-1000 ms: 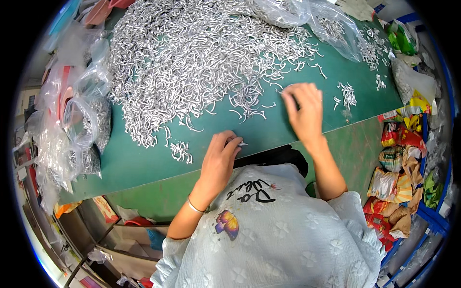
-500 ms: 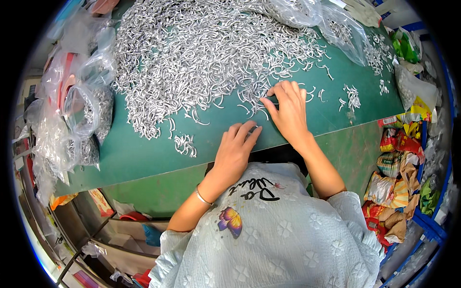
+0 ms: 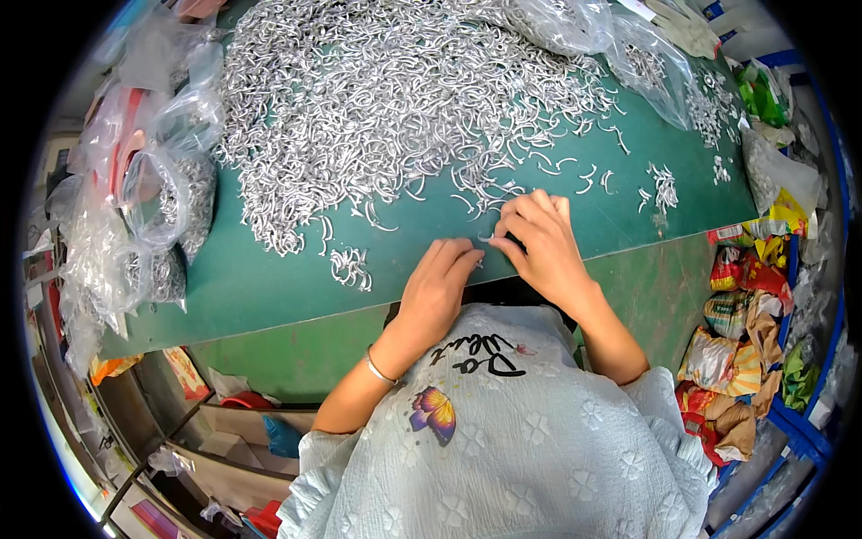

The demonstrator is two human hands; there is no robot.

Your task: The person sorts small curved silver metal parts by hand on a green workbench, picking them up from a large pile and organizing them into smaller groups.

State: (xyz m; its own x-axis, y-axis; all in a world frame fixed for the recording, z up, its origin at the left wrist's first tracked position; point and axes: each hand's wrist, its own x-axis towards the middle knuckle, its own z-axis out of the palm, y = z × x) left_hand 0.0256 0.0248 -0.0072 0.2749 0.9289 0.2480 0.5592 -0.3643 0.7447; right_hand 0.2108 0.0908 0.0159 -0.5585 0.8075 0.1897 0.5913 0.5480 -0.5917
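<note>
Right hand [image 3: 540,242] pinching one small, curved, silver-coloured piece [image 3: 485,239] over the smooth green surface [image 3: 242,301]. Left hand [image 3: 438,280] beside it, fingers bent, its grip not discernible.

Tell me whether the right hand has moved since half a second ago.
Yes. Against the green table, the right hand has come back from the pile of curved silvery pieces, toward the table's near edge and the left hand.

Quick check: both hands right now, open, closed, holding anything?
Left hand: curled, a small metal bit at its edge; whether gripped cannot be told.
Right hand: closed, pinching a curved metal piece.
</note>
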